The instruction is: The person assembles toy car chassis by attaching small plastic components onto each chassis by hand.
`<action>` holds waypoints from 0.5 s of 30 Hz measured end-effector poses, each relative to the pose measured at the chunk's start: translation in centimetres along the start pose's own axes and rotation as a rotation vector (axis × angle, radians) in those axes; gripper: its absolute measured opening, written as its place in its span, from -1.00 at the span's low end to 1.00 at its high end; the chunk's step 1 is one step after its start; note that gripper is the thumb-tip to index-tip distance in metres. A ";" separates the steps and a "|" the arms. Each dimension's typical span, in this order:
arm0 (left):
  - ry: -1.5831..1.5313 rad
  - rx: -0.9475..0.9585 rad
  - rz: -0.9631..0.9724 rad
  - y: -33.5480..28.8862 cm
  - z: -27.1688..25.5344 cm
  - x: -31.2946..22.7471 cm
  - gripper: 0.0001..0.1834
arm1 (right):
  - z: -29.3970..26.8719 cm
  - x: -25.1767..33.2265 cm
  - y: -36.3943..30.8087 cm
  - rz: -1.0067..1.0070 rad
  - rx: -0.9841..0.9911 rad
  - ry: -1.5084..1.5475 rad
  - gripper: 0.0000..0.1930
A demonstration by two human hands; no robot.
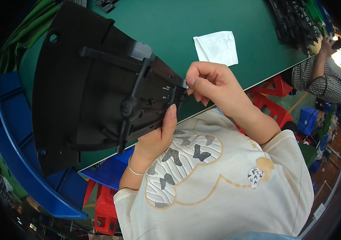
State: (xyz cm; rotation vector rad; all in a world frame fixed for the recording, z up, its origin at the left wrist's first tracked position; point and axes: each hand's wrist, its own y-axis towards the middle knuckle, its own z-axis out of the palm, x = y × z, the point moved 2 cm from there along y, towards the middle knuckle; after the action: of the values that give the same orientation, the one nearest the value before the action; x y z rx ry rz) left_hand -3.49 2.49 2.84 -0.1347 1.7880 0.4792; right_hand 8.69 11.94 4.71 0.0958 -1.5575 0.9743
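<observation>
A large, dark, fan-shaped plastic housing [64, 80] with ribs, corner holes and a raised crossing frame fills the left of the view. It is held up, tilted, over the table. My left hand [158, 134] grips its narrow lower end, the thumb lying on top near a small black block. At the tip of that end, my right hand [214, 82] pinches thumb and forefinger together. A tiny shiny bit shows beside these fingertips; what they hold is too small to make out. Beyond my right hand lies a white paper packet [217, 48].
The green tabletop [170, 24] carries a pile of black parts [294, 24] at the far right. Blue bins [14, 132] curve along the left. Red stools [272, 108] stand below the table edge. A person in a checked sleeve [322, 78] is at the right.
</observation>
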 end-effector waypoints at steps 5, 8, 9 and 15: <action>0.014 0.013 0.007 0.0 0.0 0.1 -0.89 | 0.0 -0.2 0.2 0.004 -0.001 -0.010 -0.92; 0.047 0.015 0.009 0.1 0.1 0.0 -0.89 | 0.0 -0.2 0.2 0.002 0.001 -0.002 -0.92; 0.040 0.021 0.016 0.1 0.1 0.0 -0.89 | 0.0 -0.1 0.2 -0.003 -0.002 -0.004 -0.91; -0.076 -0.115 -0.035 -0.1 -0.1 1.5 -0.80 | -0.9 0.8 0.0 -0.082 -0.063 -0.037 -0.82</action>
State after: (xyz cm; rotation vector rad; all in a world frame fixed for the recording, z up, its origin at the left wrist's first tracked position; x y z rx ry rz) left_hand -3.97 2.59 1.47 -0.2245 1.6818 0.5547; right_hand 9.14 12.89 5.32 0.1330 -1.6048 0.8631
